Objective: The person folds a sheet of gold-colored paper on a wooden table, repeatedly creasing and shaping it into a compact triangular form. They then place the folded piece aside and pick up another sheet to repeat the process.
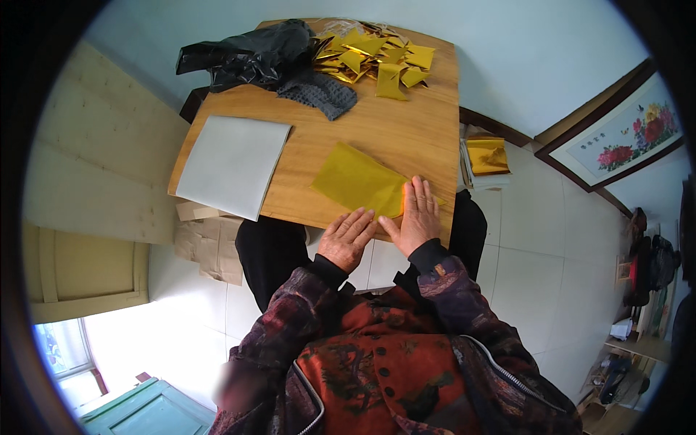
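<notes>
A sheet of gold paper [357, 178] lies slantwise near the front edge of the wooden table [312, 134], its right end folded over. My right hand [419, 212] rests flat on that folded end, fingers stretched out and pointing away from me. At the sheet's near edge, my left hand [348, 238] lies with its fingers extended, the tips touching the paper. Neither hand grips anything. Part of the fold is hidden under my right hand. Left of the gold sheet lies a stack of silver-grey paper [233, 164].
Many folded gold paper pieces [373, 54] are heaped at the table's back, beside a black plastic bag [254, 58] and a dark grey cloth [319, 93]. More gold paper [487, 155] sits low beyond the right edge. Brown cardboard [210, 243] lies below left.
</notes>
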Demonstrator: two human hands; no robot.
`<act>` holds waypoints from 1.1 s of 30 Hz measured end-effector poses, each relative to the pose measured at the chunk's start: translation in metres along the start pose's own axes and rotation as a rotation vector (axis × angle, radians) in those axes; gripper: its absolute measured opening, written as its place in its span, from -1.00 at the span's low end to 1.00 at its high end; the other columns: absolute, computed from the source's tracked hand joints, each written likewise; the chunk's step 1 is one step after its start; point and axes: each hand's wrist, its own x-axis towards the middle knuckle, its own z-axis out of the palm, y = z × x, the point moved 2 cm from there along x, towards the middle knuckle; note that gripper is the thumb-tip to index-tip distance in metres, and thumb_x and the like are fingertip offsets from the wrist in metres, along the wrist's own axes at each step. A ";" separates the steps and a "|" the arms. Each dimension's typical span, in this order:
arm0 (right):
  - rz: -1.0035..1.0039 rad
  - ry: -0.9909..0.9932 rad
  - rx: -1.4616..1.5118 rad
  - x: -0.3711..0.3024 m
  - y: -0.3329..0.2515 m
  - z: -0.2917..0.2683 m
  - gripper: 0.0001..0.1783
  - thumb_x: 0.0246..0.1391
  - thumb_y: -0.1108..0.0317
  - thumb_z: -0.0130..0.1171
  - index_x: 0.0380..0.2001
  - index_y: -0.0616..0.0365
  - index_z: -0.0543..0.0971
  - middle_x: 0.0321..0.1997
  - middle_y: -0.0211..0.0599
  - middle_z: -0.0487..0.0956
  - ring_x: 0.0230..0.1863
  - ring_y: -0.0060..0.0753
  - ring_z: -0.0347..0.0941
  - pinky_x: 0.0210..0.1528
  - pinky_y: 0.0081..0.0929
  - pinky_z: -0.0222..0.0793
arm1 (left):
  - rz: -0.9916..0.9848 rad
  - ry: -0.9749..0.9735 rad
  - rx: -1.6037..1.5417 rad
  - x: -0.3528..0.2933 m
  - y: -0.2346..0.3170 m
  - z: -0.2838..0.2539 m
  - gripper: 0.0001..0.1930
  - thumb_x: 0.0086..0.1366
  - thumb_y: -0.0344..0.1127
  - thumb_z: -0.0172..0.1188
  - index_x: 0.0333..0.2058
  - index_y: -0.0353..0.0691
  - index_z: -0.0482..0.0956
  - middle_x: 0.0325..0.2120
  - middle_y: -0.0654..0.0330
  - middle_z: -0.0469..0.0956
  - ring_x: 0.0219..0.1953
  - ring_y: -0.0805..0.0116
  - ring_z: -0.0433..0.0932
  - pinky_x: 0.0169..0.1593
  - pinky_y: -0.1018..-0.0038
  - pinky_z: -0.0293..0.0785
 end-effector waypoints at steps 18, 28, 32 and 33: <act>-0.013 0.360 0.345 -0.054 0.058 -0.065 -0.49 0.04 0.44 0.15 0.10 0.28 0.38 0.14 0.01 0.44 0.18 0.07 0.33 0.22 -0.19 0.25 | 0.054 -0.308 0.047 0.079 0.004 -0.027 -0.81 0.09 -0.20 0.28 -0.38 -0.11 0.53 -0.26 0.24 0.53 -0.16 0.18 0.47 -0.05 0.25 0.30; -0.107 0.061 0.618 -0.082 0.027 -0.066 -0.75 0.06 0.40 0.13 -0.15 0.18 0.51 -0.32 -0.14 0.60 -0.27 -0.03 0.55 -0.18 -0.24 0.46 | 0.007 -0.671 0.121 0.157 -0.001 0.015 -0.45 0.02 -0.04 0.32 0.00 -0.05 0.45 -0.05 0.19 0.47 0.13 0.18 0.37 0.17 0.16 0.21; -0.126 -0.134 0.739 -0.084 0.017 -0.054 -0.66 0.09 0.38 0.13 -0.04 0.19 0.49 -0.19 -0.12 0.61 -0.18 -0.13 0.57 -0.12 -0.33 0.48 | -0.073 -0.680 0.153 0.148 -0.018 0.013 -0.51 0.06 -0.01 0.31 -0.06 -0.08 0.47 -0.11 0.12 0.55 0.04 0.12 0.47 0.09 0.16 0.33; -0.128 -0.202 0.768 -0.084 0.014 -0.049 -0.62 0.10 0.39 0.13 0.01 0.19 0.47 -0.14 -0.11 0.60 -0.14 -0.16 0.58 -0.11 -0.36 0.48 | -0.143 -0.697 0.137 0.145 -0.023 0.012 -0.51 0.07 -0.01 0.31 -0.06 -0.09 0.47 -0.17 0.12 0.58 -0.01 0.10 0.50 0.05 0.17 0.36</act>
